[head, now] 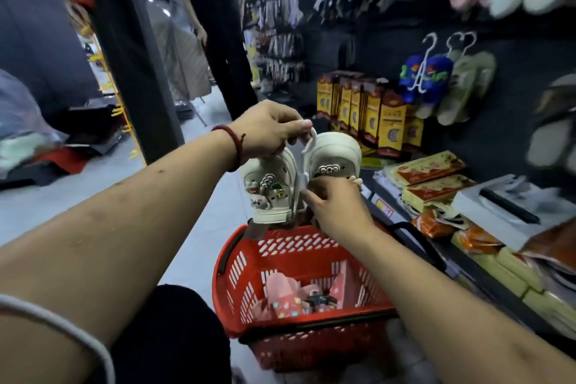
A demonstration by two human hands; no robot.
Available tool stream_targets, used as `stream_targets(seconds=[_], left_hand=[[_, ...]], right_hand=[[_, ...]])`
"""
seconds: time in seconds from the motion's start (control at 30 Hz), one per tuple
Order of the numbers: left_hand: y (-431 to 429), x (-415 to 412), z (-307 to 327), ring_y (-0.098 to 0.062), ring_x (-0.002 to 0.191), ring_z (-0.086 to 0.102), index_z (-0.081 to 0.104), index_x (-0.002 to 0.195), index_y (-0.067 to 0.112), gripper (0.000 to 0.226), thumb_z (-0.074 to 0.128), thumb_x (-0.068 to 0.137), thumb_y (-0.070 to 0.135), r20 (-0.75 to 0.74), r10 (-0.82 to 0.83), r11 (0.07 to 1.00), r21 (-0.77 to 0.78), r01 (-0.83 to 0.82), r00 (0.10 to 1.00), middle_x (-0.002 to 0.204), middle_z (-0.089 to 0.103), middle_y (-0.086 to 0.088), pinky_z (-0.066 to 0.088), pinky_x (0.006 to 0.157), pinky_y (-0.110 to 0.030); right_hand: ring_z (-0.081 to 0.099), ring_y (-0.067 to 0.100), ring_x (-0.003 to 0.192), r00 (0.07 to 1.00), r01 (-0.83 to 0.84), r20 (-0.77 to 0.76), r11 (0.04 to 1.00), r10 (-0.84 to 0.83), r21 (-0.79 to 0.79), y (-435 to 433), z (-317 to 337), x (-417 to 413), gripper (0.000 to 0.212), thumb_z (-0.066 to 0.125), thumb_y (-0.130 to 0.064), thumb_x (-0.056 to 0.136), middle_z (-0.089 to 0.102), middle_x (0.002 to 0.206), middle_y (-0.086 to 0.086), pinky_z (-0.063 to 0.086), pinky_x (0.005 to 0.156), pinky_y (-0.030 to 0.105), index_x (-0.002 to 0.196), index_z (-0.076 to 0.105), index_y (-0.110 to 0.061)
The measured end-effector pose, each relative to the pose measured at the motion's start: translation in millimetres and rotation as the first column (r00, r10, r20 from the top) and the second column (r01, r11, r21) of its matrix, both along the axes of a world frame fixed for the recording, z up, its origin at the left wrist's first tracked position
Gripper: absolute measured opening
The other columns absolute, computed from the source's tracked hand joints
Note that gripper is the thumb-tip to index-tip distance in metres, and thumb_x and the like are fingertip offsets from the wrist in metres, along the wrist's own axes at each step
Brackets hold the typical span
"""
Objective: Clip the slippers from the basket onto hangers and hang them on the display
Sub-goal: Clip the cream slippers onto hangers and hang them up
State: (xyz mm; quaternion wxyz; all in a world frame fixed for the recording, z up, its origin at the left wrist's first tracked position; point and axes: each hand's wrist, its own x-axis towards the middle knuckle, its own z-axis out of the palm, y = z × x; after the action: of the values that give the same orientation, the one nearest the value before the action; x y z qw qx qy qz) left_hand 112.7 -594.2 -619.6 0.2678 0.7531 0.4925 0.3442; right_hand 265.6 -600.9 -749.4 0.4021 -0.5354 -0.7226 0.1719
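Head view: left hand [265,128] is pinching the hook of the white hanger [303,162] between thumb and fingers, holding it up over the red basket [299,246]. Cream slippers [271,187] are hanging either side of the hanger stem. Right hand [336,206] is gripping the right slipper from below, fingers curled. Pink slippers [280,296] are lying in the basket. Blue slippers [427,78] are hanging on the display [514,121], far right.

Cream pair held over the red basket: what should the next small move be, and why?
Probably carry the hanger right to the display: the left hand pinches its hook, both cream slippers hang from it, and the right hand grips one. Whether the clip is closed is hidden.
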Motion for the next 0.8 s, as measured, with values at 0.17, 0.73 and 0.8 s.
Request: stream_targets(seconds=[0.17, 0.73, 0.8], left_hand=[[-16, 33, 28, -0.007, 0.047, 0.039, 0.070, 0.082, 0.011, 0.027, 0.057, 0.100, 0.027, -0.019, -0.078, 0.997, 0.024, 0.079, 0.997, 0.048, 0.057, 0.012, 0.032, 0.042, -0.016], [1, 162, 54, -0.005, 0.045, 0.036, 0.071, 0.088, 0.002, 0.029, 0.057, 0.100, 0.025, 0.172, -0.347, 0.936, -0.005, 0.353, 0.922, 0.052, 0.050, 0.006, 0.027, 0.041, -0.013], [0, 188, 55, -0.002, 0.040, 0.038, 0.070, 0.092, -0.001, 0.029, 0.056, 0.101, 0.023, 0.195, -0.376, 0.922, -0.022, 0.387, 0.906, 0.047, 0.053, 0.010, 0.028, 0.039, -0.011]], right_hand=[[0.064, 0.025, 0.062, 0.998, 0.055, 0.014, 0.997, -0.056, 0.050, -12, 28, 30, 0.033, 0.056, -0.047, 0.097, 0.068, 0.067, 0.001, 0.057, 0.064, 0.042, 0.076, 0.062, -0.022], [0.060, 0.023, 0.049, 0.934, 0.355, 0.015, 0.931, -0.357, 0.091, -42, 66, 151, 0.038, 0.051, -0.053, 0.097, 0.069, 0.063, 0.001, 0.057, 0.055, 0.041, 0.073, 0.056, -0.023], [0.062, 0.027, 0.056, 0.902, 0.420, 0.058, 0.900, -0.428, 0.112, -51, 67, 168, 0.039, 0.051, -0.049, 0.098, 0.067, 0.064, 0.001, 0.057, 0.061, 0.046, 0.074, 0.058, -0.020]])
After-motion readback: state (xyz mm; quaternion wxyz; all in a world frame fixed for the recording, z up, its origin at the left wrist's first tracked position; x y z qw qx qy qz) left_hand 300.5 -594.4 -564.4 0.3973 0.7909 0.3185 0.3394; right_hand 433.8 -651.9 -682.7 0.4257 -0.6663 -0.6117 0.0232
